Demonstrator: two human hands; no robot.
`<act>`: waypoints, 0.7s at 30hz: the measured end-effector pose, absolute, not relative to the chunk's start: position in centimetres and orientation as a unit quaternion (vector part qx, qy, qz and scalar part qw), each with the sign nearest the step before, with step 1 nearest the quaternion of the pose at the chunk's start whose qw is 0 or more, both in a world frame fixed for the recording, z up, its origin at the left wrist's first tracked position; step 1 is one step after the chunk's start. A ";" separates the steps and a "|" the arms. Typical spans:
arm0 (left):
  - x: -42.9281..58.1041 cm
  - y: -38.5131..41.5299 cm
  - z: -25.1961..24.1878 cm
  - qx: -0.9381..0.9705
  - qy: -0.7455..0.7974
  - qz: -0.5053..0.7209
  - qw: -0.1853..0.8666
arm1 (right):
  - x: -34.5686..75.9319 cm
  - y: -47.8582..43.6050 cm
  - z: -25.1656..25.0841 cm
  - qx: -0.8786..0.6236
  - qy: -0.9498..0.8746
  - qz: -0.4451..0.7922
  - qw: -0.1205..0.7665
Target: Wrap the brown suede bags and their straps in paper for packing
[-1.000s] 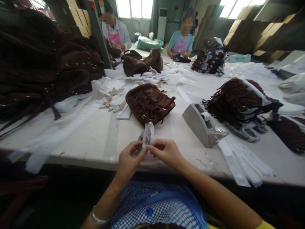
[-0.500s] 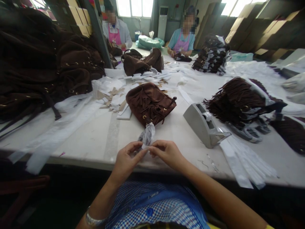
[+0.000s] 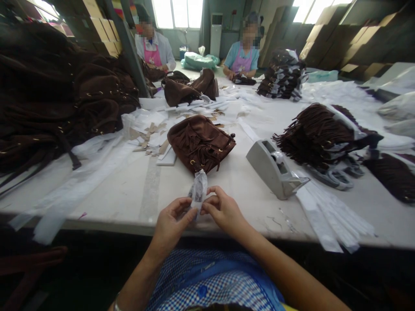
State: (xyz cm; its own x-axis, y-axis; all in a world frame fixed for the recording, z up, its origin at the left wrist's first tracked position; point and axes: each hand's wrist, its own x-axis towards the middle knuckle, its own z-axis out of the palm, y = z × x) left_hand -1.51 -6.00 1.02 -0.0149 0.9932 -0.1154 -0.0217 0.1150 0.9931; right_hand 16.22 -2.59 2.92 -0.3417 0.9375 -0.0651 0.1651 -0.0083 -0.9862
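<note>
My left hand [image 3: 171, 220] and my right hand [image 3: 221, 209] meet at the near edge of the white table [image 3: 129, 190]. Both pinch a strap wrapped in white tissue paper [image 3: 198, 188] that runs up to a brown fringed suede bag [image 3: 201, 141] lying just beyond. My fingers are curled tight on the lower end of the wrap. The bag rests flat on the table, its gold hardware showing.
A grey tape dispenser [image 3: 274, 167] stands right of the bag, with white paper strips [image 3: 327, 214] beside it. Fringed pieces [image 3: 319, 136] pile at the right, dark bags [image 3: 52, 99] heap at the left. Two people sit working at the far end, near another brown bag [image 3: 189, 88].
My hands have stayed together on the wrapped strap, shifting slightly up and forward; the paper wrap now stands more upright between my fingers.
</note>
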 end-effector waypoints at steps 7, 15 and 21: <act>-1.9 -5.8 0.7 0.477 0.523 0.482 0.516 | 14.6 -2.9 2.4 -0.463 -0.633 0.474 0.401; -2.0 -5.7 0.6 0.475 0.505 0.445 0.567 | 14.2 -2.0 1.4 -0.478 -0.610 0.493 0.395; -1.8 -5.5 0.5 0.471 0.520 0.487 0.521 | 14.6 -1.8 1.4 -0.399 -0.530 0.630 0.404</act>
State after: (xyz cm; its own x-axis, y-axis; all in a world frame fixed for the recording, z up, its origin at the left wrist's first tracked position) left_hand -1.76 -5.50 0.52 -0.0143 0.9965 -0.0824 -0.0178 0.0821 0.9965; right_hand 14.59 -1.79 1.42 -0.3554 0.9318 -0.0737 -0.0864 -0.1113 -0.9900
